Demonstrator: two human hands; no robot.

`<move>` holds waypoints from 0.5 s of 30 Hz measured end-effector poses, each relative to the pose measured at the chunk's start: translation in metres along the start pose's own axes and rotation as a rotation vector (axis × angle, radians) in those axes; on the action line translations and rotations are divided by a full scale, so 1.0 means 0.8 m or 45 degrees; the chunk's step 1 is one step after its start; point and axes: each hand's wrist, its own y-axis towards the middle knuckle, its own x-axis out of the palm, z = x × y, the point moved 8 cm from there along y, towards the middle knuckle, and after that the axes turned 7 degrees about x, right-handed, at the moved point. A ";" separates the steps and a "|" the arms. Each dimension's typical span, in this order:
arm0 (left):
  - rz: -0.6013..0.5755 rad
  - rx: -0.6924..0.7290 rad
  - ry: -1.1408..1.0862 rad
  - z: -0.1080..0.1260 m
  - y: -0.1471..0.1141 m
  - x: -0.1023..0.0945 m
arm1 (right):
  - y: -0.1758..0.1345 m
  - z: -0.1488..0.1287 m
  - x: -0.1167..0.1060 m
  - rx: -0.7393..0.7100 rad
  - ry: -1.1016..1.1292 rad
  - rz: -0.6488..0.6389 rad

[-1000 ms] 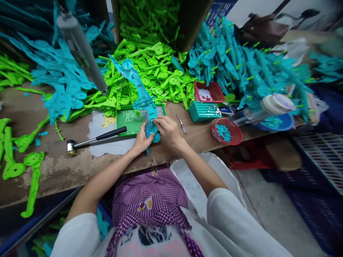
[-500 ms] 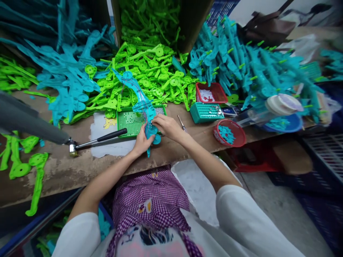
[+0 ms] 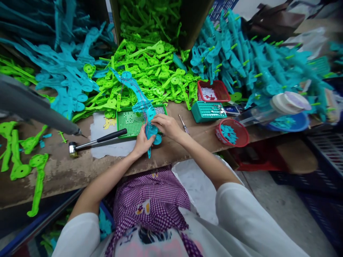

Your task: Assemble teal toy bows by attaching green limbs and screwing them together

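Note:
A long blue plastic part (image 3: pixel 142 100) with thin reddish cords along it slants over the green basket (image 3: pixel 125 124). My left hand (image 3: pixel 143 141) is closed around its lower end, thumb on top. The fingertips of my right hand (image 3: pixel 166 125) are pinched together against the same part, just above the left thumb. Whatever sits between those fingertips is too small to make out. Small metal pieces (image 3: pixel 160 110) lie in the basket's right side. A hammer (image 3: pixel 99 141) with a black handle rests left of my hands, and a screwdriver (image 3: pixel 183 124) lies to their right.
Piles of green plastic parts (image 3: pixel 150 67) and blue parts (image 3: pixel 66 75) crowd the back. A grey powered-driver-like tool (image 3: pixel 37 103) hangs in from the left. A teal box (image 3: pixel 208 111), a red tray (image 3: pixel 226 92) and a red basket (image 3: pixel 244 135) stand at right.
Both hands keep almost the same place on the blue part, with only a slight shift of the right fingers. At left, the grey tool's tip has swung away from the hammer head.

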 end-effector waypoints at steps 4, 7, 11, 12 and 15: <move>-0.006 -0.022 -0.005 -0.001 0.000 0.002 | -0.020 -0.005 0.010 0.129 -0.117 0.006; -0.024 -0.017 0.033 -0.004 0.000 0.003 | -0.039 -0.007 0.019 0.264 -0.178 -0.010; -0.039 0.137 0.124 0.000 0.003 -0.006 | -0.065 -0.004 0.015 0.344 0.135 0.025; -0.051 0.184 0.152 0.002 0.003 -0.008 | -0.071 -0.001 0.008 0.389 0.261 0.096; -0.107 0.290 0.223 0.008 -0.003 -0.007 | -0.087 0.017 -0.017 0.665 0.656 0.454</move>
